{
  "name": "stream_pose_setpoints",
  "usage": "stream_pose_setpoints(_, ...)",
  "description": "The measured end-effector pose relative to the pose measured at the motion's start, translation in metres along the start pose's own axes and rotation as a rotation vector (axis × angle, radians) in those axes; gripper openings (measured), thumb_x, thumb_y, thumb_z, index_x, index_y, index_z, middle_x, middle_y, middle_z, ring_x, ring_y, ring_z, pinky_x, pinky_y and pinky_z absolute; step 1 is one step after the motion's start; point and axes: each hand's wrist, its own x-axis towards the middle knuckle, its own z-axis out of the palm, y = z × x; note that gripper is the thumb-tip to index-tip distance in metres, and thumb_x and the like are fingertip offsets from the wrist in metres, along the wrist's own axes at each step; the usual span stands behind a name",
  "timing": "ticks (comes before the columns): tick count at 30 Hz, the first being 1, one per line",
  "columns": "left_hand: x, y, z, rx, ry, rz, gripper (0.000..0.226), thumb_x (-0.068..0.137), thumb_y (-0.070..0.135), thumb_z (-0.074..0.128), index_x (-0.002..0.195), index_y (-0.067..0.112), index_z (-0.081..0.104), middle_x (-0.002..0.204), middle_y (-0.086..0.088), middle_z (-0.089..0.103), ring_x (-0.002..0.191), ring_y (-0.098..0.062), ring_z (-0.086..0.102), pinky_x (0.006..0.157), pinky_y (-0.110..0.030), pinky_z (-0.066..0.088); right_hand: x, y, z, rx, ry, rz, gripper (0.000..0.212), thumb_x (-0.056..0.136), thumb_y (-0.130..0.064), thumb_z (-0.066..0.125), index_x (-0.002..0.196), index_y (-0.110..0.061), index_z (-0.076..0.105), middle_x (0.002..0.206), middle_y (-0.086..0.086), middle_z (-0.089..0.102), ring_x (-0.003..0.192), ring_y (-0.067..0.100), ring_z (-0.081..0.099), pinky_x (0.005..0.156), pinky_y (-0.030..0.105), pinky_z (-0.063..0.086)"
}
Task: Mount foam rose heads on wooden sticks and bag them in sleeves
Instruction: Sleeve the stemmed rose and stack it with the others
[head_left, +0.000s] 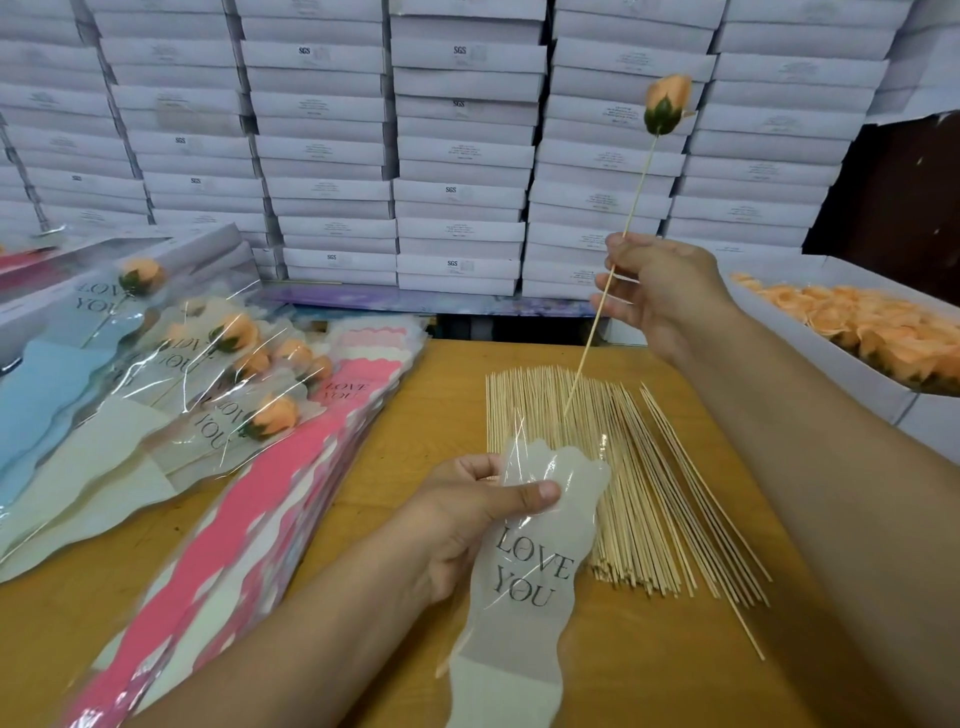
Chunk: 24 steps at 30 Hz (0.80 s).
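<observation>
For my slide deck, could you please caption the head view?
Right hand holds a stick-mounted peach rose above the sleeve gripped by the left hand.

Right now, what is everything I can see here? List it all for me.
mounted rose: one, orange with green base, on a stick held up at right
sleeve: one, frosted white, printed LOVE YOU, held over the table
loose sticks: a large bundle, pale wood, on the table centre-right
bagged roses: several, orange in clear sleeves, piled at left
empty sleeves: a stack, pink and cream, left of centre
rose heads: many, orange, in a white tray at right
boxes: many, white, stacked behind
table: one, yellow-brown
left hand: holds the sleeve
right hand: pinches the stick
</observation>
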Motion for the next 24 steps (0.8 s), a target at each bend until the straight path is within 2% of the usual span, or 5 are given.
stream_pose_setpoints(5, 0.000, 0.001, -0.001, 0.006, 0.003, 0.001, 0.066, 0.057, 0.003, 0.087, 0.118, 0.000, 0.062, 0.098, -0.024, 0.075, 0.074, -0.032, 0.074, 0.061, -0.039, 0.061, -0.001, 0.000, 0.007, -0.001, -0.015, -0.007, 0.020, 0.094, -0.015, 0.069, 0.111, -0.007, 0.066, 0.087, 0.004, 0.063, 0.070, 0.015, 0.067, 0.054, 0.025, 0.057)
stream_pose_setpoints(10, -0.001, 0.000, 0.000, 0.028, -0.022, 0.006, 0.069, 0.054, 0.006, 0.089, 0.118, -0.002, 0.064, 0.100, -0.022, 0.075, 0.080, -0.032, 0.075, 0.065, -0.039, 0.061, -0.003, 0.005, 0.013, 0.010, 0.003, -0.015, 0.007, 0.093, -0.013, 0.069, 0.100, -0.012, 0.067, 0.083, 0.003, 0.062, 0.066, 0.014, 0.066, 0.053, 0.024, 0.056)
stream_pose_setpoints(13, -0.001, 0.000, 0.000, 0.039, -0.034, 0.003, 0.072, 0.054, 0.007, 0.090, 0.120, -0.004, 0.063, 0.101, -0.023, 0.075, 0.080, -0.032, 0.075, 0.067, -0.039, 0.061, -0.004, 0.008, 0.015, 0.018, 0.022, -0.024, 0.007, 0.094, -0.012, 0.068, 0.101, -0.012, 0.067, 0.084, 0.004, 0.062, 0.067, 0.014, 0.066, 0.054, 0.025, 0.057)
stream_pose_setpoints(18, -0.002, 0.001, 0.000, 0.063, -0.039, -0.001, 0.071, 0.055, 0.008, 0.089, 0.120, -0.002, 0.064, 0.101, -0.022, 0.075, 0.083, -0.033, 0.075, 0.069, -0.040, 0.062, -0.003, 0.006, 0.015, 0.031, 0.061, -0.043, 0.007, 0.094, -0.010, 0.066, 0.091, -0.016, 0.066, 0.085, 0.004, 0.062, 0.073, 0.017, 0.066, 0.053, 0.025, 0.057)
stream_pose_setpoints(24, -0.002, 0.001, 0.000, 0.067, -0.047, -0.015, 0.059, 0.057, 0.005, 0.088, 0.111, 0.000, 0.066, 0.098, -0.022, 0.076, 0.076, -0.030, 0.075, 0.061, -0.036, 0.061, -0.006, 0.010, 0.018, 0.025, 0.021, -0.024, 0.006, 0.094, -0.013, 0.068, 0.091, -0.017, 0.064, 0.087, 0.004, 0.062, 0.068, 0.014, 0.065, 0.054, 0.025, 0.057)
